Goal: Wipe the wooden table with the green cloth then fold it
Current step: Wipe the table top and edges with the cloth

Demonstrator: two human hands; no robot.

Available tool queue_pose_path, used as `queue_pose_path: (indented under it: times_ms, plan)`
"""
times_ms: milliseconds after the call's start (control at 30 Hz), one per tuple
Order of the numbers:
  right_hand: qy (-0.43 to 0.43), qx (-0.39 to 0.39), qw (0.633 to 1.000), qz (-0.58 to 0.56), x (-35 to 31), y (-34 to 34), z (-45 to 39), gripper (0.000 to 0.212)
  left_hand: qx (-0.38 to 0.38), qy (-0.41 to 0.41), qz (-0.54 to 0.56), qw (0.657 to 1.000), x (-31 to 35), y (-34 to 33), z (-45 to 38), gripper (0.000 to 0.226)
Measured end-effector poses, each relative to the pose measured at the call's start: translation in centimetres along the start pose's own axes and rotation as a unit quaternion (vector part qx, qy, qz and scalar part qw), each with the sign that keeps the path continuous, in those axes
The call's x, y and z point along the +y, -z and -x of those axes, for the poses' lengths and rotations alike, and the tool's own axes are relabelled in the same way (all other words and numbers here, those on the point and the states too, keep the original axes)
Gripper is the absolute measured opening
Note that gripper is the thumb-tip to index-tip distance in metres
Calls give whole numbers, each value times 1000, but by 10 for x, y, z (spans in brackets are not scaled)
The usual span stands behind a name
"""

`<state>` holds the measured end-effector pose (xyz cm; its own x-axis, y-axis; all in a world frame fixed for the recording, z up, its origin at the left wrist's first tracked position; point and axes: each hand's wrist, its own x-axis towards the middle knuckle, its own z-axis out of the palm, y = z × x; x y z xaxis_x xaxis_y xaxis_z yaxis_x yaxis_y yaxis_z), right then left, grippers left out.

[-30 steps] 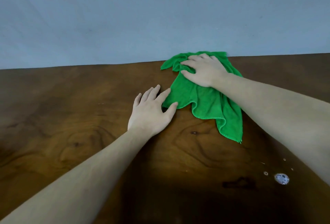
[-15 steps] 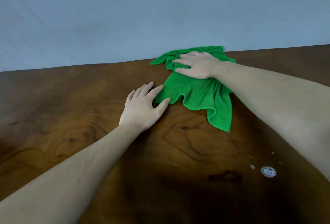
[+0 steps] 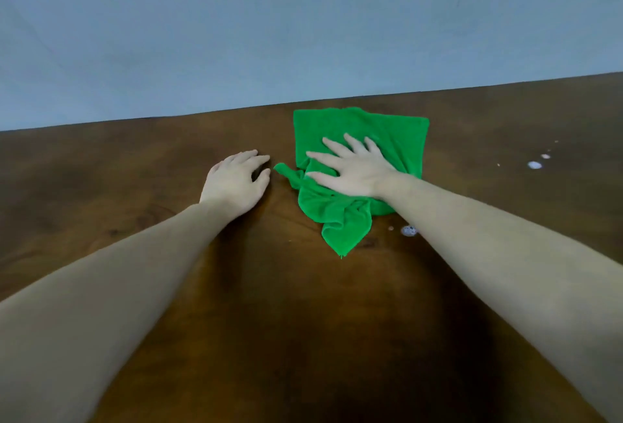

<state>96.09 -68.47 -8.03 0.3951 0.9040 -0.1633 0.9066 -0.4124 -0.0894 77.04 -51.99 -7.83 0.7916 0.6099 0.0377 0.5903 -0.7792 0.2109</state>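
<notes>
Right hand (image 3: pixel 357 171) pressed flat with spread fingers on rumpled green cloth (image 3: pixel 401 132) near far table (image 3: pixel 135 186) edge, left hand (image 3: pixel 234 183) loosely curled, holding nothing, on grainy wood

No readable text, label or number shows anywhere (not on cloth, table or wall).

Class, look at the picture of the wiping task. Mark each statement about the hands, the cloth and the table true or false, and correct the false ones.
1. The right hand lies flat on the cloth. True.
2. The left hand grips the cloth. False: it rests on the table beside the cloth, apart from it.
3. The cloth is neatly folded. False: its near part is bunched and wrinkled.
4. White spots lie on the table to the right of the cloth. True.
5. The cloth lies near the table's far edge. True.
</notes>
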Motion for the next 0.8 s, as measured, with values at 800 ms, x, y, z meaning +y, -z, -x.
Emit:
queue_pose_path:
  times_ms: [800]
  plan:
    - [-125, -1, 992, 3, -71, -43, 248, 66, -31, -137, -30, 990, 39, -9, 263, 57]
